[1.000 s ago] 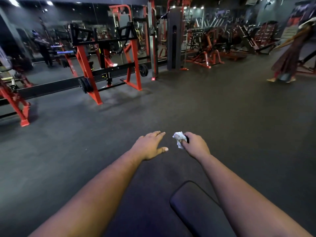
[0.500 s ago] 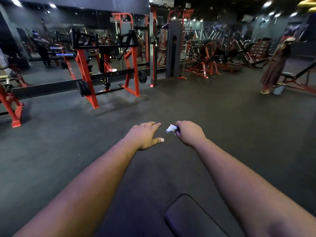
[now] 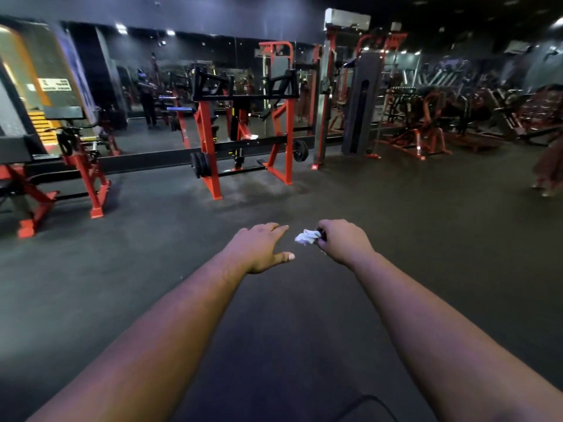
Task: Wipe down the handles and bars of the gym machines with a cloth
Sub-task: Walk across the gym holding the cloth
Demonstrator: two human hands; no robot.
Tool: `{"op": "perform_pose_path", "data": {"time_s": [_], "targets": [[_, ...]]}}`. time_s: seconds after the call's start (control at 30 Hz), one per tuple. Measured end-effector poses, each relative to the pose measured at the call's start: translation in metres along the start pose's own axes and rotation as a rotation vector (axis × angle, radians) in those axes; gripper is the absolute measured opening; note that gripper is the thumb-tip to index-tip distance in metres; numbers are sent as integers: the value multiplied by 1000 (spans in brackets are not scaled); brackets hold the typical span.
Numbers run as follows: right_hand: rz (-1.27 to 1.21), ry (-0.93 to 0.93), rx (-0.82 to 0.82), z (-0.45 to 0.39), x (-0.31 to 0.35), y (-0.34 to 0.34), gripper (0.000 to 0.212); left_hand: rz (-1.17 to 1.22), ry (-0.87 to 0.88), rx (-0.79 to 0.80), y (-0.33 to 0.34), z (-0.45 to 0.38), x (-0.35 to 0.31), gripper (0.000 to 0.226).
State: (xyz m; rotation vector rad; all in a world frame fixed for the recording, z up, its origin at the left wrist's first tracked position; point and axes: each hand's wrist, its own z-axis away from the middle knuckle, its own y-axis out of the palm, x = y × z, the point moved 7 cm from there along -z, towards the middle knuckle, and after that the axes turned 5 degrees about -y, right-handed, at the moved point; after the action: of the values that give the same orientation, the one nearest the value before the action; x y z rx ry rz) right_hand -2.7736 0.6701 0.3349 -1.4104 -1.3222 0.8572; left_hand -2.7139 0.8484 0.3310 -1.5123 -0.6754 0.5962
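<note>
While the dark rubbery floor [image 3: 396, 239] spreads matte and lightly scuffed across the room, a mirrored wall [image 3: 152, 86] runs along the far side. In front of it stands a red-and-black steel rack machine [image 3: 243, 123], angular, with round black weight plates [image 3: 199, 164] low on its left post. A tall grey weight-stack tower [image 3: 359, 105] rises to its right. Both bare forearms reach out over the floor. The left hand [image 3: 259, 248] is flat and palm down, fingers together and extended, thumb out to the side, holding nothing. The right hand [image 3: 344, 242] is closed in a fist around the cloth [image 3: 306, 236], a small crumpled white wad of soft fabric whose long axis points left toward the other hand, just short of it.
</note>
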Motion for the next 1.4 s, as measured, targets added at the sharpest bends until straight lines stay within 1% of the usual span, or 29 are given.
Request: {"op": "perform_pose_path", "data": {"time_s": [0.17, 0.33, 0.5, 0.7, 0.83, 0.97, 1.17, 1.4], "targets": [[12, -63, -9, -55, 58, 17, 15, -7, -49, -13, -2, -13, 75, 84], [-6, -76, -16, -104, 118, 32, 27, -11, -64, -29, -5, -26, 149, 83], [10, -94, -39, -149, 162, 45, 20, -5, -84, -24, -6, -41, 214, 84], [-24, -85, -57, -189, 177, 57, 15, 15, -79, -23, -2, -71, 249, 83], [-7, -90, -54, -218, 163, 68, 10, 23, -76, -13, 4, -102, 254, 84], [12, -91, -49, -250, 136, 77, 10, 13, -82, -7, 8, -140, 251, 84], [12, -82, -58, -304, 69, 84, 13, -13, -102, 1, 16, -222, 230, 85], [-3, -68, -35, -360, -2, 92, 14, -15, -118, -1, 16, -298, 202, 86]]}}
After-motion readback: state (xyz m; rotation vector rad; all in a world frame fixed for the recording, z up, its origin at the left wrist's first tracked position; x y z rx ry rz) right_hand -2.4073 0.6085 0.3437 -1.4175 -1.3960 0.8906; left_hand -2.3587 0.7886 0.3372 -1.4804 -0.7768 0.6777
